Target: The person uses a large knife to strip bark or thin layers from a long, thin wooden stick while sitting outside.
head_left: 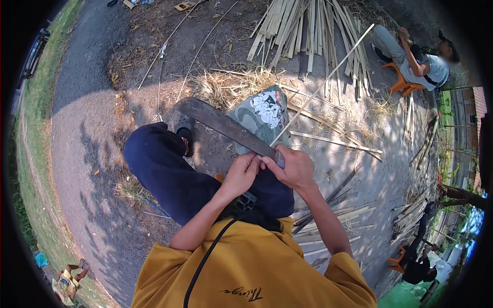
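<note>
My left hand (241,176) is closed above my lap, its fingertips pinching the near end of a long, thin bamboo strip (328,79) that slants away to the far right. My right hand (295,168) wraps round the near end of a machete (226,124); its grip is hidden by the fingers. The broad, dark blade points to the far left and crosses over the strip close to both hands. My thumbs almost meet beside the blade. Beyond it, a grey-green patterned cloth or sack (249,114) with a white print lies over my right leg.
Many split bamboo strips (308,31) fan out on the ground ahead, with more strips (334,220) at right. Shavings (221,90) are heaped beyond my knee. A person (421,64) sits on an orange stool (403,82) at far right; another person (421,264) sits lower right.
</note>
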`<state>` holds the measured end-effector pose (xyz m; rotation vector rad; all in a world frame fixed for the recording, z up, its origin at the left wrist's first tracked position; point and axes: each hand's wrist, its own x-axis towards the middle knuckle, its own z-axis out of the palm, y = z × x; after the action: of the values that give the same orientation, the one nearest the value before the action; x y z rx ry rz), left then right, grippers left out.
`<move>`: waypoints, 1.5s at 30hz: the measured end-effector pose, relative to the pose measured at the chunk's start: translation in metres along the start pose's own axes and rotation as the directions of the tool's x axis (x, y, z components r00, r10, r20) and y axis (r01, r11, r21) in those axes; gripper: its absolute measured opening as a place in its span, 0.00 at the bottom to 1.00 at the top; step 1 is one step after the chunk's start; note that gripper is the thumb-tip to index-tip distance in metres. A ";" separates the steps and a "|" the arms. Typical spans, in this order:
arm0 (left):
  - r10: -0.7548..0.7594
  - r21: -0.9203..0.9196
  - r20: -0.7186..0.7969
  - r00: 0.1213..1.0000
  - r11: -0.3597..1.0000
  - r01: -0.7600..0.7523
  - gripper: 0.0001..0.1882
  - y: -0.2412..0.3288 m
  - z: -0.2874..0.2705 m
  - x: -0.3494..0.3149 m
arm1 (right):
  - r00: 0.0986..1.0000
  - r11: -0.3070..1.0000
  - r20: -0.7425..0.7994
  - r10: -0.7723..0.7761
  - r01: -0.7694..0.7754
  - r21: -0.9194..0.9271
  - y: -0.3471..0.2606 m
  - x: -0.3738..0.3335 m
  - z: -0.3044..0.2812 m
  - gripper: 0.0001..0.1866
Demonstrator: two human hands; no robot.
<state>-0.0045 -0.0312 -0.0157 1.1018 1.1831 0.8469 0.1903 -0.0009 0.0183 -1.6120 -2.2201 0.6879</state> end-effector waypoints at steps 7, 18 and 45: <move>-0.035 0.068 0.009 0.999 0.997 0.035 0.20 -0.002 -0.015 -0.027 | 1.000 1.000 0.019 -0.001 0.002 -0.019 0.001 0.004 -0.005 0.29; -0.022 0.159 -0.019 1.000 0.987 0.024 0.20 0.003 -0.030 -0.054 | 0.999 0.999 0.000 -0.041 0.041 0.013 -0.003 0.007 -0.002 0.29; -0.106 0.110 -0.033 0.994 0.988 0.109 0.19 0.003 -0.029 -0.052 | 0.998 0.998 0.063 0.005 -0.001 -0.066 -0.006 0.007 -0.002 0.31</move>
<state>-0.0432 -0.0730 0.0005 1.1094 1.3137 0.7220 0.1844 0.0050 0.0234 -1.6466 -2.3084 0.6813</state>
